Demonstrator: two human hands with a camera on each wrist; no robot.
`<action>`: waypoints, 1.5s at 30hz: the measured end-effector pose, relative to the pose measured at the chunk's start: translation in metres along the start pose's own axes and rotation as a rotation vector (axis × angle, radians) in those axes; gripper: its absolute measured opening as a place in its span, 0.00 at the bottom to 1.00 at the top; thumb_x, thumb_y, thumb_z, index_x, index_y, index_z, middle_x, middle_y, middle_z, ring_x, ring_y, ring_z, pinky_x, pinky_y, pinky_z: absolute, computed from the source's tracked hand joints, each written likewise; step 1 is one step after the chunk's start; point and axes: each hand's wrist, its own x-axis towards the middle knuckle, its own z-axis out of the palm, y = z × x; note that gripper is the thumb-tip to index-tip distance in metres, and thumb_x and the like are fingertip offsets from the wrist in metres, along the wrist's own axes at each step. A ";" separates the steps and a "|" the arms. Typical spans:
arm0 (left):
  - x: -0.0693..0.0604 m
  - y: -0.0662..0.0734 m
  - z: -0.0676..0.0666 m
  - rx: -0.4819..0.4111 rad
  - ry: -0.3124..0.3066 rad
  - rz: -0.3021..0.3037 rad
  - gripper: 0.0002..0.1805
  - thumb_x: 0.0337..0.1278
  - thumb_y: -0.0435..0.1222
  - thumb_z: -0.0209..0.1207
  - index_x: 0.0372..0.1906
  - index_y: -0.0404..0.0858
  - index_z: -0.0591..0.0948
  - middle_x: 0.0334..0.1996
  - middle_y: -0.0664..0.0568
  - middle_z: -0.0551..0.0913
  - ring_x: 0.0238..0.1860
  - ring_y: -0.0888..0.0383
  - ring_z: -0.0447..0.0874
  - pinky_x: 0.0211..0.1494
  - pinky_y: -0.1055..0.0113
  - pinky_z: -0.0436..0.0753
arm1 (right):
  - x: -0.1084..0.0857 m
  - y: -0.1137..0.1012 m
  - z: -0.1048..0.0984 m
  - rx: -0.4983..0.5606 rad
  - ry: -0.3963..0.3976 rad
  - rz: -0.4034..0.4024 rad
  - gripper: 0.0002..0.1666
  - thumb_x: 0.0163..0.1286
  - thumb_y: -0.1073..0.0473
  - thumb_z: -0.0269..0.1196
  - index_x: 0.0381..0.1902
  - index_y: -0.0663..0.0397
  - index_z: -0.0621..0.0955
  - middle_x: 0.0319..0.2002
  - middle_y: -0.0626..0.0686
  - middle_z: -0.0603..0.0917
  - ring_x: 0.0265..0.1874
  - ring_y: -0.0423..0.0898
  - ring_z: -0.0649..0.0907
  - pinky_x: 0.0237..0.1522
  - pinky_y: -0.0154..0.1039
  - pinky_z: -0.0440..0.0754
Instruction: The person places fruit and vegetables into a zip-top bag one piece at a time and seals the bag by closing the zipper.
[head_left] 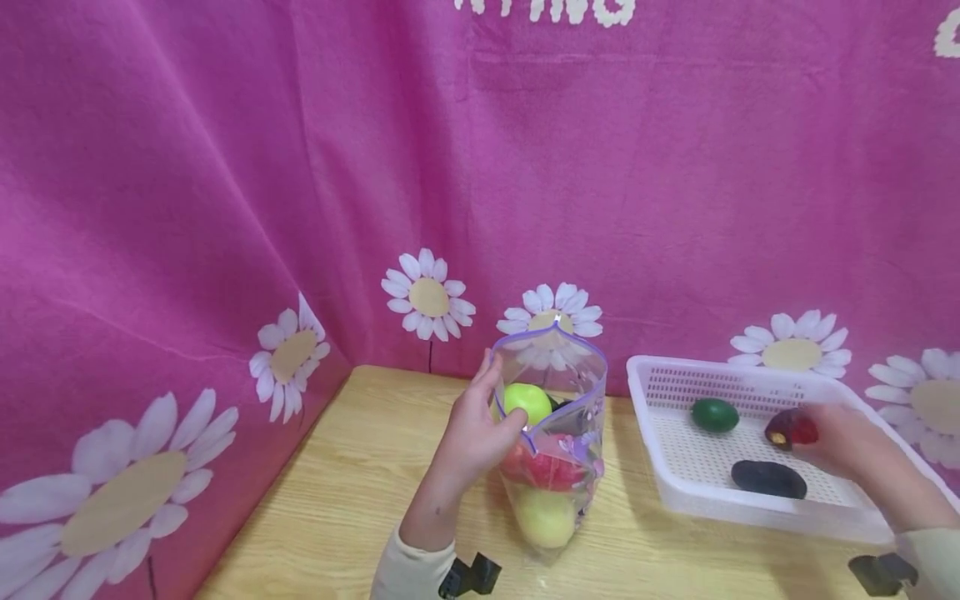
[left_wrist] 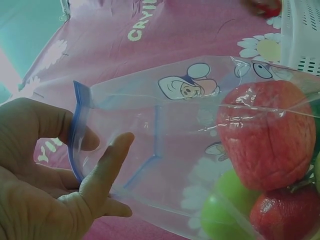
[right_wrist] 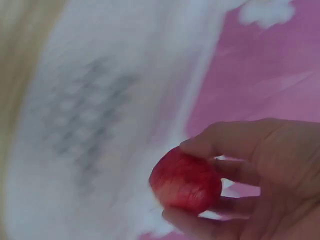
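My left hand [head_left: 480, 429] pinches the rim of a clear zip bag [head_left: 592, 417] with a purple-edged mouth, which stands upright and open on the table. Inside it are a yellow-green fruit [head_left: 527, 403], a yellow fruit [head_left: 546, 518], something dark partly hidden, and red fruits, the larger one [left_wrist: 267, 132] plain in the left wrist view. To the right, my right hand [head_left: 836, 442] holds a round red fruit [right_wrist: 185, 181] between thumb and fingers, over the white basket [head_left: 660, 467]. A dark green oval fruit [head_left: 715, 415] and a blackish oblong one [head_left: 768, 479] lie in the basket.
The wooden table [head_left: 360, 483] carries the bag and, to its right, the perforated basket. A pink cloth [head_left: 600, 183] printed with white daisies hangs behind the table and down its left side.
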 end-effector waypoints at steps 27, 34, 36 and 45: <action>-0.004 0.005 0.000 0.015 -0.046 -0.040 0.42 0.58 0.26 0.57 0.79 0.31 0.56 0.82 0.48 0.44 0.17 0.63 0.61 0.19 0.75 0.65 | 0.060 -0.257 -0.006 0.279 0.414 -0.593 0.34 0.60 0.71 0.69 0.65 0.58 0.76 0.59 0.61 0.77 0.54 0.56 0.82 0.50 0.54 0.84; -0.001 0.009 -0.001 0.024 -0.037 -0.010 0.43 0.56 0.26 0.57 0.78 0.30 0.56 0.82 0.46 0.44 0.15 0.65 0.53 0.18 0.75 0.63 | 0.051 -0.255 -0.017 0.257 0.434 -0.572 0.30 0.60 0.71 0.69 0.62 0.57 0.79 0.59 0.60 0.78 0.37 0.47 0.82 0.34 0.42 0.82; 0.000 0.010 -0.001 0.030 -0.033 -0.002 0.43 0.55 0.26 0.56 0.78 0.29 0.56 0.82 0.46 0.44 0.14 0.64 0.53 0.18 0.75 0.63 | 0.046 -0.253 -0.022 0.255 0.433 -0.552 0.29 0.61 0.71 0.68 0.61 0.57 0.79 0.60 0.59 0.78 0.41 0.49 0.83 0.40 0.44 0.83; -0.006 0.007 0.004 0.046 -0.047 0.012 0.43 0.55 0.26 0.57 0.78 0.29 0.56 0.82 0.44 0.44 0.61 0.37 0.79 0.18 0.76 0.65 | 0.010 -0.246 -0.036 0.237 0.483 -0.518 0.23 0.60 0.71 0.66 0.55 0.57 0.82 0.58 0.55 0.80 0.55 0.53 0.82 0.53 0.47 0.80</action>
